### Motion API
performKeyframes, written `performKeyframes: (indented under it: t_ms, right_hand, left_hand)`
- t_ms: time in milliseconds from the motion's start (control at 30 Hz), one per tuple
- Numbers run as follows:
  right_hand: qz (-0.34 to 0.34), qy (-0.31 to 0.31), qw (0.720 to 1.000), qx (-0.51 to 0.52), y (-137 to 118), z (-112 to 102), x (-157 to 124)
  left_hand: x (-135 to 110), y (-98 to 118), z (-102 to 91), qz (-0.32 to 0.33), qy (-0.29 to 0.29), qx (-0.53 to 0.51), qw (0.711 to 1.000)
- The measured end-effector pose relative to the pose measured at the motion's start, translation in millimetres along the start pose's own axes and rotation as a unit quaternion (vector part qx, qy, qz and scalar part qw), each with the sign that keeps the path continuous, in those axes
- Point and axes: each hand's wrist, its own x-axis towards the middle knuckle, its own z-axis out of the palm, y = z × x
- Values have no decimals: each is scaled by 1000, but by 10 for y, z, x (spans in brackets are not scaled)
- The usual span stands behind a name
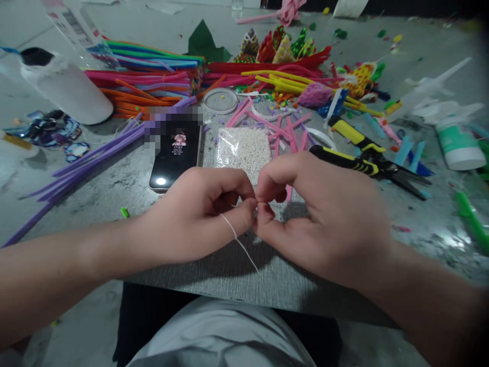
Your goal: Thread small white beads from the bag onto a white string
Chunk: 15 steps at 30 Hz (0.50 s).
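My left hand (206, 211) is closed in a pinch, with a thin white string (241, 245) coming out over its thumb and hanging down loose. Fingertip to fingertip with it, my right hand (324, 214) pinches too. Whatever sits between the right fingertips is too small and too covered to make out. Just beyond both hands lies a clear bag of small white beads (244, 148). A phone (178, 153) with a lit lock screen lies to the left of the bag.
Yellow-and-black pliers (355, 135) and scissors (376, 165) lie at the right. Purple pipe cleaners (103, 148) stretch across the left. Behind are a white bottle (69, 86), bundled pipe cleaners (153, 76), a round lid (220, 100) and a green-labelled tub (458, 140).
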Motion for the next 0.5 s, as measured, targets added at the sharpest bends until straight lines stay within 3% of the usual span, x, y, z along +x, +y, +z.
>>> performKeyframes:
  t_ms: [100,300,500]
  right_hand:
    - [14,6,1000,19,6,25,-3]
    - [22,43,997,53,10,55,4]
    - [19,56,996,65,6,53,6]
  left_hand:
    - [26,16,0,-33,-16,32,999]
    - [69,48,-17,-78,-25,-29,996]
    - [76,35,-28,-48,-12,-91,995]
